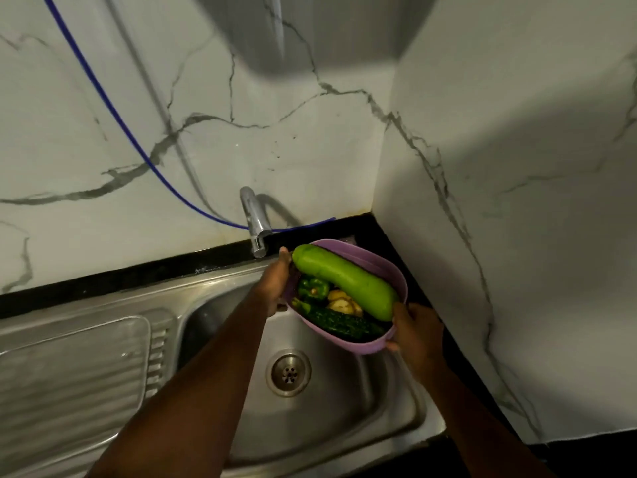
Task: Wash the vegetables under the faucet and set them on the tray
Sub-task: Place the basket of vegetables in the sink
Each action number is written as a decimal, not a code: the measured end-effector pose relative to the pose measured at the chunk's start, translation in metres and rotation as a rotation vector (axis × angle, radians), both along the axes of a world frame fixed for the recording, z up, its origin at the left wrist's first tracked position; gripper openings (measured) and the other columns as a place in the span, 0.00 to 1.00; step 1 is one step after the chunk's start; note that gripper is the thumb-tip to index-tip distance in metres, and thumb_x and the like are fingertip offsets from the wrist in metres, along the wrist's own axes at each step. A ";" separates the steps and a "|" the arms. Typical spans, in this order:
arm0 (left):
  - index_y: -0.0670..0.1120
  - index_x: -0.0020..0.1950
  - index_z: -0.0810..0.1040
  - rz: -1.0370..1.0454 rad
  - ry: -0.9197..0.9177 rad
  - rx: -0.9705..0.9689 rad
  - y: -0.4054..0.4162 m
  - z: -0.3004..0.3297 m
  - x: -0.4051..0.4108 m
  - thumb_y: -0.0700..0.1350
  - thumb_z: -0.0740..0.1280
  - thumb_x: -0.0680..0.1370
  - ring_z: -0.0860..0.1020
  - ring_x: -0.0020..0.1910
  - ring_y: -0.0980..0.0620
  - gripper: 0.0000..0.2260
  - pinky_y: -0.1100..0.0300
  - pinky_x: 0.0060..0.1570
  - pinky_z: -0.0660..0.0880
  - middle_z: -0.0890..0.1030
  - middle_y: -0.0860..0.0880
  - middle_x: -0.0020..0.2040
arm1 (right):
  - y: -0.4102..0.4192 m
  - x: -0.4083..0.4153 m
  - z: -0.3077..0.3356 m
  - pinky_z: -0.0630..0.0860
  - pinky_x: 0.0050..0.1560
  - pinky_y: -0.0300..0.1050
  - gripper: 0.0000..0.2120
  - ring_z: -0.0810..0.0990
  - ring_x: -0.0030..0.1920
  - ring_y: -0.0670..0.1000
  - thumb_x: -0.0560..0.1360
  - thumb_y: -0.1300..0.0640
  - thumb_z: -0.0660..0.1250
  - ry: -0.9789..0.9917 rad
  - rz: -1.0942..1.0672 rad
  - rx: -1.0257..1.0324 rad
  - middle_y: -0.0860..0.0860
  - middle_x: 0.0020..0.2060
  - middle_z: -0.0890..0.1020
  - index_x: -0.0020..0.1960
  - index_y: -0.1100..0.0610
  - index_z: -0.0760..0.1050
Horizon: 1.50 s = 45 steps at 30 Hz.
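Head view: stainless steel sink (344, 426) below; at its 1 o'clock, both hands, left (275, 288) and right (415, 331), grip an oval lilac plastic basin (375, 270) holding a smooth pale-green gourd (344, 279), bumpy dark cucumber (341, 324), glossy green pepper (312, 288); chrome faucet (255, 222) at 11.

This is a home kitchen: a stainless steel sink (344, 419) with a ribbed drainboard (72, 367) sits in a black surface (103, 282) below a chrome faucet (254, 222) and marble-patterned wall tiles (310, 139).

Lilac basin (386, 270), pale green gourd (344, 281), dark green cucumber (341, 322); grey-veined white marble wall (310, 139), blue hose (113, 112), silver sink (331, 408).
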<state>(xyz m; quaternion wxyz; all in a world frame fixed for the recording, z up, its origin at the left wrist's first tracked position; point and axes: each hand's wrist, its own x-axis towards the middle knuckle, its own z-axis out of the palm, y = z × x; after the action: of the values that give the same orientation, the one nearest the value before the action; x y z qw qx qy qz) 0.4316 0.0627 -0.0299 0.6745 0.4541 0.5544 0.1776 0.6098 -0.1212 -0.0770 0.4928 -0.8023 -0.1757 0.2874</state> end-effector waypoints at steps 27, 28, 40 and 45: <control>0.41 0.47 0.81 0.338 0.252 0.184 0.000 -0.190 -0.149 0.43 0.63 0.74 0.83 0.38 0.36 0.09 0.53 0.36 0.75 0.83 0.34 0.47 | 0.118 -0.072 -0.149 0.75 0.49 0.50 0.13 0.83 0.52 0.65 0.79 0.57 0.66 -0.269 0.292 -0.171 0.66 0.47 0.84 0.43 0.67 0.82; 0.40 0.46 0.81 0.333 0.267 0.196 0.002 -0.191 -0.150 0.42 0.64 0.75 0.83 0.38 0.36 0.08 0.53 0.37 0.75 0.83 0.33 0.46 | 0.119 -0.072 -0.150 0.76 0.50 0.50 0.13 0.83 0.52 0.65 0.79 0.58 0.66 -0.287 0.297 -0.163 0.67 0.48 0.84 0.46 0.67 0.83; 0.36 0.54 0.81 0.152 0.530 0.388 0.028 -0.206 -0.163 0.48 0.64 0.64 0.83 0.52 0.34 0.24 0.39 0.54 0.79 0.83 0.34 0.52 | 0.123 -0.058 -0.150 0.82 0.52 0.50 0.15 0.86 0.50 0.63 0.76 0.55 0.65 -0.455 0.472 -0.270 0.65 0.50 0.86 0.53 0.66 0.83; 0.42 0.55 0.81 0.062 0.805 0.528 0.016 -0.181 -0.159 0.53 0.62 0.63 0.83 0.52 0.37 0.25 0.41 0.54 0.80 0.84 0.40 0.53 | 0.124 -0.063 -0.124 0.81 0.55 0.51 0.17 0.84 0.57 0.62 0.74 0.54 0.70 -0.530 0.498 -0.330 0.62 0.57 0.85 0.59 0.63 0.83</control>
<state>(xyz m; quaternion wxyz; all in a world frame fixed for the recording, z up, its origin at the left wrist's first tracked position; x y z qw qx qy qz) 0.2724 0.0788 -0.2109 0.2620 0.6257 0.7207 0.1426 0.5470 0.0026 -0.2006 0.2102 -0.8498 -0.4375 0.2055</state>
